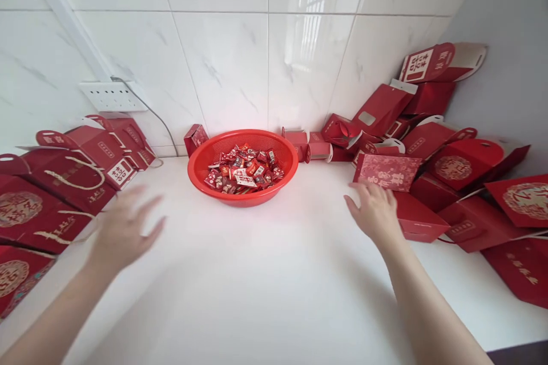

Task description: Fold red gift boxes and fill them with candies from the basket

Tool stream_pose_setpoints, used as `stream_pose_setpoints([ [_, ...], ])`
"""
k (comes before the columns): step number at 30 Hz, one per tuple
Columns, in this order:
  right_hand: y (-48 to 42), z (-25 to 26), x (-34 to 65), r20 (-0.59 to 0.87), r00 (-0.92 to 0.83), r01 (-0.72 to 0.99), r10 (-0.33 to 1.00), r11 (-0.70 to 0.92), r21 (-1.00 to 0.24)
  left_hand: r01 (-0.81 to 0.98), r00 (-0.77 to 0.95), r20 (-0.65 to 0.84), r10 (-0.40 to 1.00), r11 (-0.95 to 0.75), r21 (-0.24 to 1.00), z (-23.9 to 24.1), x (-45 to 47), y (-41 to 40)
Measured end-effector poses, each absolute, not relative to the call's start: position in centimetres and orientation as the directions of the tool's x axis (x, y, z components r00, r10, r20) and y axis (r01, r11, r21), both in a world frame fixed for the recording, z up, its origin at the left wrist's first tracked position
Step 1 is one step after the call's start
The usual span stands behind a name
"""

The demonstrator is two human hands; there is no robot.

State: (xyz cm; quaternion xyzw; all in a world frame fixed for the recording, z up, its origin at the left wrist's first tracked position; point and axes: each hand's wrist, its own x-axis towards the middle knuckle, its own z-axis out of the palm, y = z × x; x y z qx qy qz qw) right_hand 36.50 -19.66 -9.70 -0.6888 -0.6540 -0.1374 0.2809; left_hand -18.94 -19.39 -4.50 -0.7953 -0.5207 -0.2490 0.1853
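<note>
My left hand (122, 231) hovers over the left side of the white table (257, 274), fingers spread, slightly blurred and holding nothing. It is nearest to the red gift bags (75, 179) with cream cord handles. On the right, my right hand (377, 211) has its thumb apart from the fingers. Its fingertips are at the lower edge of a patterned red gift box (387, 171); I cannot tell whether they touch it. Between the hands, farther back, stands a red plastic basket (242, 201) with wrapped candies (246, 168) in it.
Red candy boxes (454, 168) are piled along the right wall, with more boxes (96, 145) at the left. Small red boxes (319, 145) and a single box (196, 137) stand by the tiled wall (222, 68). A cable (160, 120) runs down from a power socket (113, 97).
</note>
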Motion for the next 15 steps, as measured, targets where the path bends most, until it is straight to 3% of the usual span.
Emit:
stream_pose_setpoints([
  [2,-19.9,-9.6,39.8,0.497,0.328,0.942,0.803,-0.237,-0.239,0.735,0.645,0.424,0.636,-0.667,-0.119,-6.7,-14.1,-19.1],
  [4,-20.5,-9.2,43.2,0.390,0.557,0.828,0.733,-0.457,-0.323,0.556,0.811,0.280,0.513,-0.826,-0.096,-8.5,-9.6,-19.2],
  [7,-21.4,-8.8,47.1,0.144,0.777,0.611,0.613,-0.679,-0.407,0.457,0.867,0.215,0.449,-0.889,0.015,-10.2,-4.8,-19.5],
  [10,-21.7,-8.6,48.6,-0.037,0.802,0.519,0.596,-0.726,-0.452,0.516,0.825,0.172,0.539,-0.841,0.162,-11.0,-2.9,-19.4],
  [12,-21.8,-8.3,48.9,0.024,0.769,0.562,0.639,-0.659,-0.500,0.585,0.765,0.154,0.625,-0.775,0.240,-11.2,-3.0,-19.1],
  [14,-22.3,-8.0,49.4,0.307,0.739,0.659,0.600,-0.547,-0.517,0.637,0.709,0.152,0.689,-0.718,0.281,-11.5,-3.6,-18.8],
  [15,-22.7,-7.9,50.0,0.495,0.686,0.727,0.532,-0.502,-0.468,0.652,0.691,0.152,0.707,-0.699,0.293,-11.6,-3.9,-18.7],
])
